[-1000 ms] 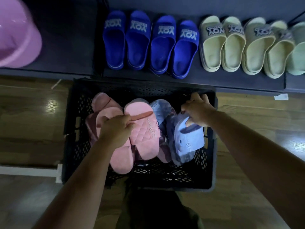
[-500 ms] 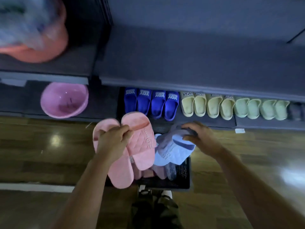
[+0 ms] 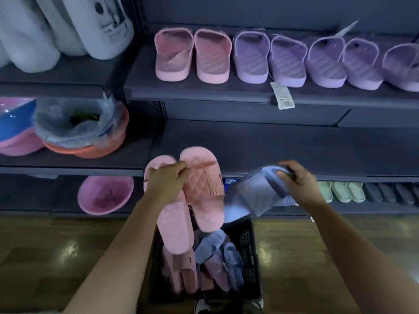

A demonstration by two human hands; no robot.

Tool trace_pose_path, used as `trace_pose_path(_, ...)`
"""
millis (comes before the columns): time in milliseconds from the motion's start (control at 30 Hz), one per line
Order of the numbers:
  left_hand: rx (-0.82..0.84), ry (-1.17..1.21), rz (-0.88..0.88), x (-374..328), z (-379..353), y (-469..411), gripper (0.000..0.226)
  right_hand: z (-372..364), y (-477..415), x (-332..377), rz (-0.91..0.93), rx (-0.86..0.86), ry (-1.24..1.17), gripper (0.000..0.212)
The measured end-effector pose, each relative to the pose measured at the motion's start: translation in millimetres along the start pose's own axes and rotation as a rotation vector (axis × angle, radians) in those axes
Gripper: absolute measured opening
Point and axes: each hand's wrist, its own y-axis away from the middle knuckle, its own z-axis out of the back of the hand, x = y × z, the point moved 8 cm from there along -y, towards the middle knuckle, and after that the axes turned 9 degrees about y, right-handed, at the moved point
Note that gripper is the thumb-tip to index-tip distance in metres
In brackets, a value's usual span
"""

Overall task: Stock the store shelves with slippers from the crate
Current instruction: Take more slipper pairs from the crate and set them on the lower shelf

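left hand (image 3: 166,185) grips 2 pink slippers (image 3: 204,193), right hand (image 3: 301,184) holds blue slippers (image 3: 251,196); both now lifted above the crate (image 3: 249,252), likely bound for the shelf (image 3: 272,143) ahead.

At your ten o'clock stand white containers (image 3: 68,26), one with a label. At nine o'clock you have an orange basin (image 3: 90,148) wrapped in clear plastic, just beside stacked pink and blue basins (image 3: 13,128). At eight o'clock a pink basin (image 3: 105,194) sits tilted above the glossy wooden floor (image 3: 56,245).
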Motion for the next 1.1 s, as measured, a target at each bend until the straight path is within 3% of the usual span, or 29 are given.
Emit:
trace_pose_path(267,0.037,0.006,0.057,-4.6,-39.1,-94.1,0.038,-7.6,-40.0,-71.9,-0.386,-0.204,-0.236,0.023)
trace_pose_path(633,0.126,-0.354,0.027,-11.0,-100.9,-241.8,0.038,-84.1,-139.9,-153.9,-0.674,-0.388,-0.614,0.03)
trace_pose_path(700,0.134,-0.467,-0.066,-14.6,-115.4,-259.4,0.04,-94.7,-149.2,-159.4,-0.719,-0.417,-0.587,0.03)
trace_pose_path(800,0.135,-0.489,-0.059,-9.0,-133.8,-278.6,0.044,-102.7,-155.3,-169.1,-0.727,-0.427,-0.465,0.032)
trace_pose_path(967,-0.017,-0.356,0.045,8.0,-139.6,-288.6,0.045,-100.7,-155.8,-171.1,-0.661,-0.322,-0.204,0.04)
trace_pose_path(1100,-0.009,-0.241,-0.005,17.4,-152.0,-284.1,0.046,-89.6,-152.6,-152.7,-0.527,-0.39,0.031,0.058)
